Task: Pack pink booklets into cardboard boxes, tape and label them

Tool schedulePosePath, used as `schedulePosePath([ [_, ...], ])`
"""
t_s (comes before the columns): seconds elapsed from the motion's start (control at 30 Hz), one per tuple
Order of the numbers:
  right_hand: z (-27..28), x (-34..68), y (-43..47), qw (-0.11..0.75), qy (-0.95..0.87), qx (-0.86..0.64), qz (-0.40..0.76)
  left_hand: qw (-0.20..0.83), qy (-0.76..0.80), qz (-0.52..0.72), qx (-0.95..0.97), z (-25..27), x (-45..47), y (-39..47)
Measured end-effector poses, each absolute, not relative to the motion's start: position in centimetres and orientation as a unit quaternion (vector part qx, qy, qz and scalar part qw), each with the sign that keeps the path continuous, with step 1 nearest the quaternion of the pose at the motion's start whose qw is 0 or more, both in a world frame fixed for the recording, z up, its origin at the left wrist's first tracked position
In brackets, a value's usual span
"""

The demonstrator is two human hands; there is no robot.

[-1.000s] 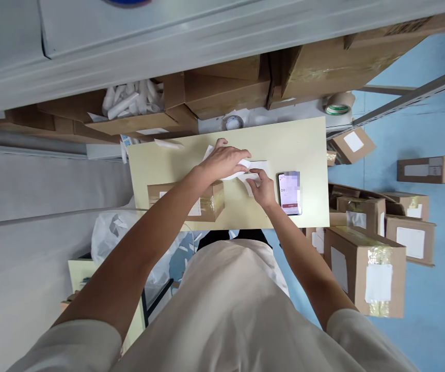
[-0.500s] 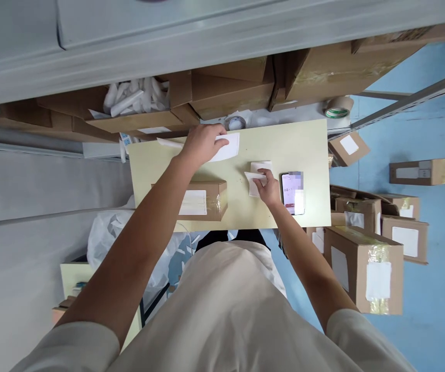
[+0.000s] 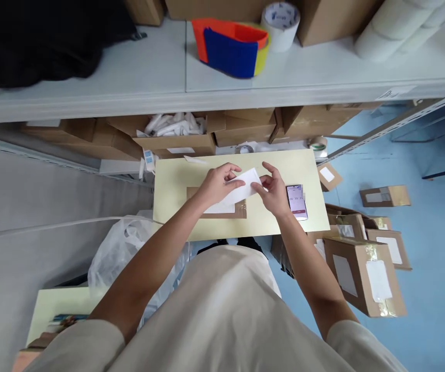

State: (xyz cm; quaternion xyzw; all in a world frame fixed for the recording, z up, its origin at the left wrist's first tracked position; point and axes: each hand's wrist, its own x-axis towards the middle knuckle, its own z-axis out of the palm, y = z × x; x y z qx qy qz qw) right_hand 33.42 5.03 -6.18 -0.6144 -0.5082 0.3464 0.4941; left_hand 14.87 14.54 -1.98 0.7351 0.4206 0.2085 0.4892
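The fingers of both hands grasp one white paper slip [image 3: 245,187], which slants between them over the worktop [image 3: 265,227]. The left hand [image 3: 218,183] pinches its near-left part, thumb on top; the right hand [image 3: 275,194] has its thumb on the slip's right end, with the index finger raised clear and the other fingers curled. Below and to the left of the fingers, a cardboard box [image 3: 240,212] lies on the worktop, its white label [image 3: 221,208] partly covered from view by the slip and the left hand. Just right of the right fingers lies a smartphone [image 3: 297,201] with a lit timer screen. A thin white strip [image 3: 195,160] lies beyond the left fingers, close to the worktop's far edge. Farther beyond them, an open carton [image 3: 160,143] holds white tube-like pieces [image 3: 176,125]; a tape roll [image 3: 244,149] sits straight beyond the slip. Well right of the fingers, taped cardboard boxes [image 3: 373,248] stand on the blue floor [image 3: 435,289].
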Motion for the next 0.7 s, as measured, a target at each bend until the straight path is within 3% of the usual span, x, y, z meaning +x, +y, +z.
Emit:
schedulePosePath([
  [0.1, -4.2, 31.5, 4.1, 0.495, -0.514, -0.633, 0.299, 0.585, 0.417, 0.228, 0.658, -1.8, 11.0, 12.6],
  [0.17, -2.8, 29.7, 3.1, 0.482, -0.528, -0.667, 0.208, 0.634, 0.421, 0.261, 0.594, -2.1, 9.2, 11.0],
  [0.3, 0.0, 24.1, 0.5, 0.405, -0.636, -0.656, 0.043, 0.655, 0.438, 0.351, 0.507, -2.3, 7.6, 7.7],
  [0.4, 1.2, 20.3, -0.9, 0.342, -0.719, -0.604, 0.035, 0.686, 0.407, 0.383, 0.466, -1.3, 6.6, 5.6],
  [0.53, 1.7, 18.1, -1.8, 0.37, -0.707, -0.602, 0.005, 0.754, 0.334, 0.384, 0.416, -0.2, 4.5, 3.8],
  [0.7, 2.2, 17.0, -2.4, 0.356, -0.729, -0.583, -0.041, 0.76, 0.314, 0.414, 0.391, -0.2, 2.7, 2.7],
])
